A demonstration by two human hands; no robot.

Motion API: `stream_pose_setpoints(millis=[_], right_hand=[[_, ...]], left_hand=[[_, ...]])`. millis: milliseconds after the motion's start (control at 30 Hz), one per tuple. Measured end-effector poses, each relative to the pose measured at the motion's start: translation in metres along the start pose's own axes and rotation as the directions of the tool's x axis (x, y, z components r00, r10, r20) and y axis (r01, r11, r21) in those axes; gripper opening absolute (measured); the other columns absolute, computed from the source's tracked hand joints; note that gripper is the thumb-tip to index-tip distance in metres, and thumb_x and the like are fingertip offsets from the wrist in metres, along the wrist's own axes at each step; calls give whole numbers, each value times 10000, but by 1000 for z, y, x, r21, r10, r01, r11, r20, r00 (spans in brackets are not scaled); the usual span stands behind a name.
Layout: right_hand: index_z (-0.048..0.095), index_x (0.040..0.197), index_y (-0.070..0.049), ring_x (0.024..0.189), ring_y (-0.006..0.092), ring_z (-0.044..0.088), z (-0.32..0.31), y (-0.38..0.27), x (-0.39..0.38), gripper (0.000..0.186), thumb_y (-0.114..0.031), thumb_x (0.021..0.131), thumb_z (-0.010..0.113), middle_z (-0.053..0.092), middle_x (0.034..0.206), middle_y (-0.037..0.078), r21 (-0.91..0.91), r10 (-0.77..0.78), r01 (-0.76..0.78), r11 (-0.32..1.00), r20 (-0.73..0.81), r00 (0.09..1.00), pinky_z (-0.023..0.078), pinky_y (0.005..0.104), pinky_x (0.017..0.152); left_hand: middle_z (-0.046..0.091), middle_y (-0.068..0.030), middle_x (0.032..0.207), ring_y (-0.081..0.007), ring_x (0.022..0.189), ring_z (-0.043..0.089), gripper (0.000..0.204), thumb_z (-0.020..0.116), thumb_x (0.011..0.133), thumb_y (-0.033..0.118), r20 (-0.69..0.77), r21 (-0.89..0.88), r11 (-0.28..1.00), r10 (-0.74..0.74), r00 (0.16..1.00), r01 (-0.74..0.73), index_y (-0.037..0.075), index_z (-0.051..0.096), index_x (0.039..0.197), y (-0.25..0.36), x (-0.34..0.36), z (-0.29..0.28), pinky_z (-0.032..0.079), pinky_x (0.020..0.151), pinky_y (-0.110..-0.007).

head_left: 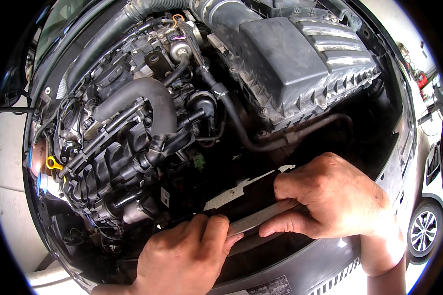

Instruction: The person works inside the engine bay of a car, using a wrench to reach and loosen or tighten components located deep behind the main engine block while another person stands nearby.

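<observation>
A flat grey metal bar [255,222] with stamped marks spans the gap between my hands, above the front edge of the engine bay. Its kind cannot be made out, since both ends are covered by fingers. My left hand [184,255] is closed around the left end, knuckles up. At the other end my right hand [332,199] pinches the bar, with the thumb below and curled fingers above. Just beneath the hands runs the car's dark front panel [300,260].
A black air filter box [285,59] fills the far right of the bay. On the left sits the engine, with a thick curved hose [160,101] and a yellow dipstick loop [54,163]. A rusty pipe [325,123] crosses the dark gap. Another car's wheel [425,231] shows at right.
</observation>
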State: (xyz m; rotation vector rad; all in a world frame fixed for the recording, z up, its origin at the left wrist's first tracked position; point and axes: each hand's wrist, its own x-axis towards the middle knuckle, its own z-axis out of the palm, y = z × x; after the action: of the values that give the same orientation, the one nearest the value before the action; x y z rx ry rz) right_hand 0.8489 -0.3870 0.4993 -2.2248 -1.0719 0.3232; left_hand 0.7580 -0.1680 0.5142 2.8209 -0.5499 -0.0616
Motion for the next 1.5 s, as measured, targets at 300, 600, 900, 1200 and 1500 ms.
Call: stream_pose_setpoints(millis=[300, 600, 900, 1200, 1500], right_hand=[[526, 668, -73, 516, 331, 560, 0, 0, 0, 458, -392, 759, 841, 509, 566, 84, 10, 19, -20, 1000, 12, 1000, 403, 402, 472], [530, 672, -73, 520, 329, 567, 0, -1, -1, 453, -388, 755, 845, 519, 573, 77, -8, 9, -9, 1000, -3, 1000, 407, 401, 473], [538, 682, -71, 540, 333, 588, 1, -1, -1, 440, -374, 752, 849, 531, 584, 77, -3, 9, -9, 1000, -16, 1000, 417, 404, 480], [524, 676, -69, 536, 336, 581, 0, -2, 0, 445, -366, 757, 846, 522, 575, 77, 7, 9, -9, 1000, -12, 1000, 415, 403, 480], [534, 680, -50, 546, 331, 594, 1, -1, -2, 449, -369, 757, 841, 546, 583, 78, -33, 36, -37, 999, -27, 999, 421, 399, 487]], left_hand=[[609, -105, 776, -295, 668, 643, 192, 654, 938, 242, 13, 3, 1000, 0, 1000, 0, 77, 557, 951, 0, 0, 0, 515, 572, -372], [599, -64, 739, -217, 613, 645, 232, 672, 918, 276, 46, 59, 997, 44, 998, -46, 77, 554, 933, -8, 1, 2, 515, 527, -321], [564, -22, 689, -139, 555, 640, 284, 710, 878, 302, 61, 113, 990, 76, 995, -83, 87, 523, 868, -9, 2, 2, 511, 475, -267], [567, -21, 686, -140, 541, 640, 281, 708, 882, 293, 43, 90, 993, 75, 996, -79, 84, 522, 868, -9, 2, 1, 513, 468, -262], [648, -136, 911, -303, 749, 667, 292, 647, 947, 258, -13, 52, 998, 40, 999, -39, 53, 599, 1149, -4, -2, 3, 539, 625, -366]])
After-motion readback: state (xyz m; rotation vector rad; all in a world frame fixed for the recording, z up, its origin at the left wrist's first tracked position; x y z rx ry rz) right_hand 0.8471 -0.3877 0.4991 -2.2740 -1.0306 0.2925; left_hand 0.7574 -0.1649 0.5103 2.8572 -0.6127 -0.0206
